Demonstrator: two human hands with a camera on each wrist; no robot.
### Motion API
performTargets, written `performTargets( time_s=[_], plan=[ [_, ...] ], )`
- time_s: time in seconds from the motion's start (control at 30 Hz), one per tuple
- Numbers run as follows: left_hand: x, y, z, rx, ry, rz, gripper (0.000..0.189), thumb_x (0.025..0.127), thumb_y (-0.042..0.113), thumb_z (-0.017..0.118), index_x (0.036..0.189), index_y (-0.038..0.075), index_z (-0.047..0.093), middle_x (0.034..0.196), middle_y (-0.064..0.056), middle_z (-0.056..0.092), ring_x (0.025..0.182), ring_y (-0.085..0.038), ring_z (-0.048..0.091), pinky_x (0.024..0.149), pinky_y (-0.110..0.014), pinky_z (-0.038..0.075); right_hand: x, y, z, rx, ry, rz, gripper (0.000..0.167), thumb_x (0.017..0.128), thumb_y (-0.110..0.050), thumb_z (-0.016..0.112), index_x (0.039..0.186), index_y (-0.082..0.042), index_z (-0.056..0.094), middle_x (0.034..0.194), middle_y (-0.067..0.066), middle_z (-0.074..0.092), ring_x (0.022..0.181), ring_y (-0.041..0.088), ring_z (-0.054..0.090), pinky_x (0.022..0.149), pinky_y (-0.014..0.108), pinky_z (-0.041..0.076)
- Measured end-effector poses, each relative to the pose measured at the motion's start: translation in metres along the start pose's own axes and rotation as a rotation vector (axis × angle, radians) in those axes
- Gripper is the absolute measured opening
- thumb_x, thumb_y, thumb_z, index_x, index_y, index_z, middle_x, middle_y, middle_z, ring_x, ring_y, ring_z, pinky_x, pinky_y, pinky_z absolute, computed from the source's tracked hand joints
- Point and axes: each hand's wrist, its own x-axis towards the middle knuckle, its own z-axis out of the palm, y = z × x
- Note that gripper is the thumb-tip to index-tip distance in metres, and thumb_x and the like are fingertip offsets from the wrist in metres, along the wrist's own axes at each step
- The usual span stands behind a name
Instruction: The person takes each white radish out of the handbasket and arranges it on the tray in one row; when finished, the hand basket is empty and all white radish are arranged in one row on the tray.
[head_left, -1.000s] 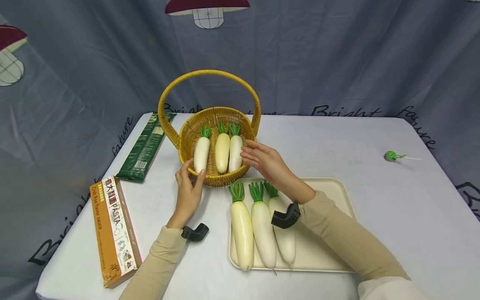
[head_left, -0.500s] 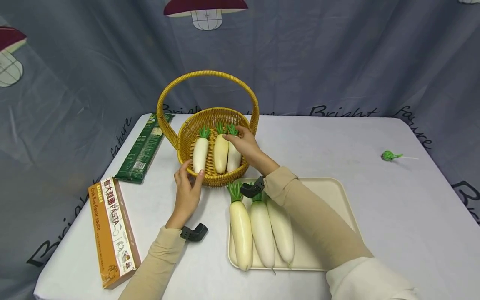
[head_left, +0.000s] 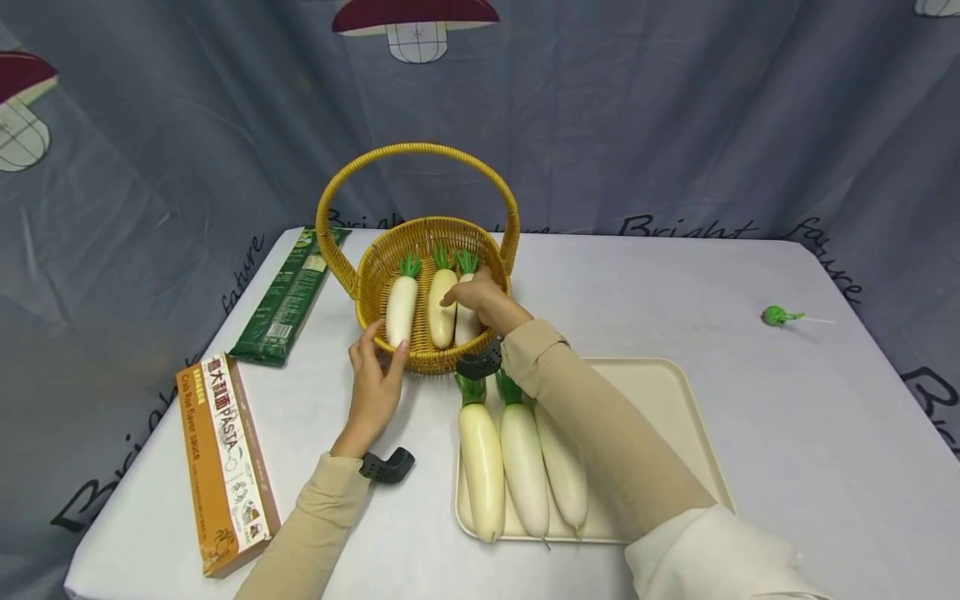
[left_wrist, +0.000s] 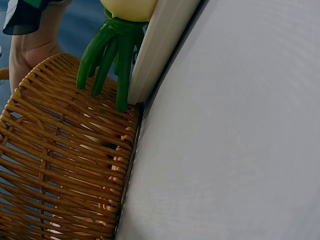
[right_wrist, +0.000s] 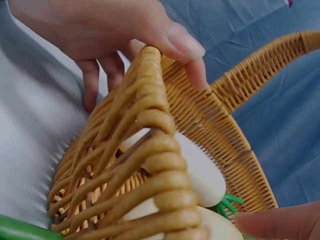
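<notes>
In the head view a yellow wicker basket [head_left: 427, 362] with a tall handle holds three white radishes with green tops: a left one [head_left: 401, 310], a yellowish middle one [head_left: 440, 323] and a right one [head_left: 467, 327]. My left hand [head_left: 373, 385] grips the basket's front left rim; the right wrist view shows its thumb over the rim and other fingers outside. Inside the basket my right hand [head_left: 483, 300] lies over the right radish, thumb reaching to the middle one. Its other fingertips are mostly hidden, so I cannot tell whether they grip.
A cream tray [head_left: 652, 417] bears three larger white radishes [head_left: 483, 475] in front of the basket, below my right forearm. An orange pasta box [head_left: 228, 467] and a green packet [head_left: 288, 300] lie at left. A small green lollipop-like item [head_left: 776, 316] lies far right.
My right hand has moved left from the basket's right rim to over the right radish, then lower into the basket. The left hand stays on the rim, and the radishes keep their places.
</notes>
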Motion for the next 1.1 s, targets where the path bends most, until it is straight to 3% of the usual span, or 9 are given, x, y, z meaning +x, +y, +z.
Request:
performTargets(
  time_s=[0.27, 0.47, 0.67, 0.83, 0.93, 1.03, 1.1],
  plan=[
    [0.002, 0.001, -0.001, 0.009, 0.01, 0.002, 0.057, 0.092, 0.047, 0.043, 0.139, 0.023, 0.023, 0.129, -0.017, 0.025, 0.107, -0.028, 0.04, 0.085, -0.038, 0.038, 0.0, -0.005, -0.006, -0.06, -0.119, 0.047, 0.097, 0.084, -0.006, 0.056, 0.143, -0.015, -0.02, 0.153, 0.006, -0.013, 0.141, 0.026, 0.003, 0.11, 0.037, 0.023],
    [0.001, 0.002, 0.0, -0.002, 0.005, -0.004, 0.055, 0.092, 0.046, 0.045, 0.138, 0.023, 0.024, 0.129, -0.018, 0.025, 0.107, -0.028, 0.039, 0.086, -0.038, 0.038, 0.002, -0.006, -0.008, -0.122, -0.156, 0.077, 0.096, 0.085, -0.004, 0.053, 0.141, -0.014, -0.024, 0.151, 0.006, -0.019, 0.141, 0.025, 0.002, 0.109, 0.034, 0.024],
    [-0.001, 0.002, -0.001, 0.01, 0.003, -0.011, 0.055, 0.092, 0.046, 0.044, 0.138, 0.023, 0.023, 0.129, -0.017, 0.025, 0.107, -0.029, 0.039, 0.085, -0.037, 0.038, 0.002, -0.002, -0.003, -0.14, -0.153, 0.061, 0.099, 0.087, -0.01, 0.056, 0.139, -0.014, -0.028, 0.151, 0.007, -0.019, 0.141, 0.025, 0.003, 0.111, 0.036, 0.022],
    [-0.003, 0.002, -0.001, 0.006, -0.007, -0.017, 0.057, 0.092, 0.045, 0.044, 0.139, 0.021, 0.022, 0.129, -0.018, 0.024, 0.109, -0.03, 0.039, 0.086, -0.039, 0.038, 0.0, 0.003, 0.003, -0.233, -0.129, -0.008, 0.099, 0.087, -0.014, 0.056, 0.139, -0.012, -0.029, 0.152, 0.013, -0.013, 0.14, 0.029, 0.011, 0.107, 0.037, 0.028],
    [-0.003, 0.002, 0.0, 0.005, -0.002, -0.013, 0.057, 0.092, 0.046, 0.044, 0.139, 0.021, 0.023, 0.128, -0.018, 0.024, 0.11, -0.031, 0.04, 0.086, -0.039, 0.039, -0.003, 0.004, 0.007, -0.311, -0.088, -0.056, 0.098, 0.085, -0.015, 0.055, 0.14, -0.01, -0.025, 0.151, 0.022, -0.004, 0.136, 0.035, 0.019, 0.102, 0.039, 0.034],
    [-0.002, 0.001, 0.001, 0.009, 0.001, -0.009, 0.057, 0.092, 0.046, 0.043, 0.139, 0.021, 0.023, 0.129, -0.018, 0.024, 0.113, -0.032, 0.041, 0.087, -0.041, 0.039, -0.004, 0.005, 0.008, -0.37, -0.059, -0.082, 0.097, 0.084, -0.015, 0.056, 0.141, -0.009, -0.022, 0.148, 0.029, -0.001, 0.136, 0.04, 0.017, 0.098, 0.04, 0.038],
    [-0.002, 0.0, 0.001, 0.012, 0.001, -0.006, 0.056, 0.092, 0.046, 0.043, 0.139, 0.022, 0.023, 0.129, -0.019, 0.024, 0.113, -0.033, 0.041, 0.088, -0.042, 0.04, -0.004, 0.005, 0.007, -0.386, -0.051, -0.09, 0.097, 0.084, -0.014, 0.056, 0.142, -0.009, -0.021, 0.148, 0.03, 0.0, 0.133, 0.041, 0.023, 0.089, 0.038, 0.042]
  ],
)
